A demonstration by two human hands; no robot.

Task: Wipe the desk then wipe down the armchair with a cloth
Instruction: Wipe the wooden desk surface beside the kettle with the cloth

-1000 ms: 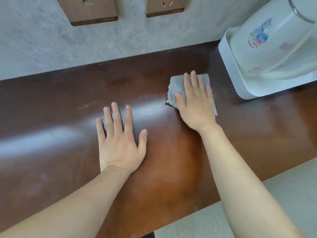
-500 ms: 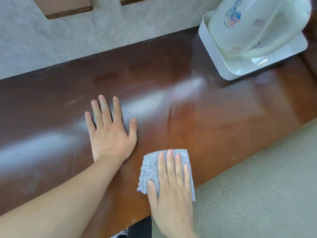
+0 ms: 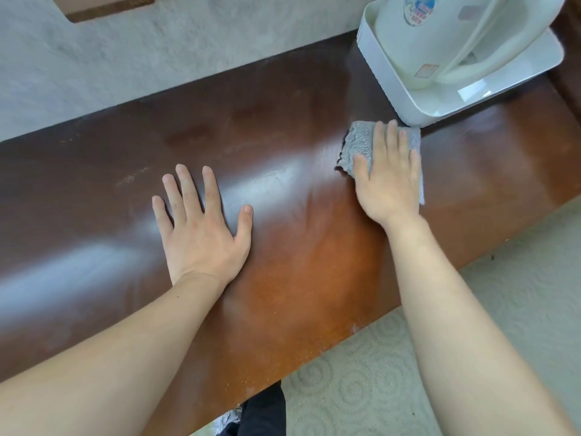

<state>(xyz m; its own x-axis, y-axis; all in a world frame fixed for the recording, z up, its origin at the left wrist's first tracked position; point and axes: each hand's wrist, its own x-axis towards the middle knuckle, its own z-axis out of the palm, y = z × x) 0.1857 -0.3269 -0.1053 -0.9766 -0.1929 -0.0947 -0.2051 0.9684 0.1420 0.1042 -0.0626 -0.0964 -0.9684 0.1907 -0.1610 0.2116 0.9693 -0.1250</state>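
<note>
Worktop (image 3: 283,278), brown, glossy: we log it mid-wipe. Pale smears near the middle and specks along the front edge not yet cleared.

Cloth (image 3: 361,143), grey, folded: now at the back-right part of the worktop, just beside the white tray (image 3: 393,89). Half a sec ago it sat at the front edge, by the left wrist; a sec ago it was up back again. So we read a back-and-forth stroke, front edge to back, w/ the cloth at the far end of a pass.

Right hand (image 3: 390,177): flat on the cloth, fingers straight and close together, pressing down; not pinching.

Left hand (image 3: 201,228): fingers spread, palm flat on bare worktop left of centre. Unchanged across all three pics; we take it as a brace.

Kettle (image 3: 434,36), white, stands in the tray at the back-right corner. Cloth almost touches the tray; contact not certain.

Task status, our judgement: desk part under way, right-centre strip covered, left stretch prob. remaining. Armchair not in view, not begun.
</note>
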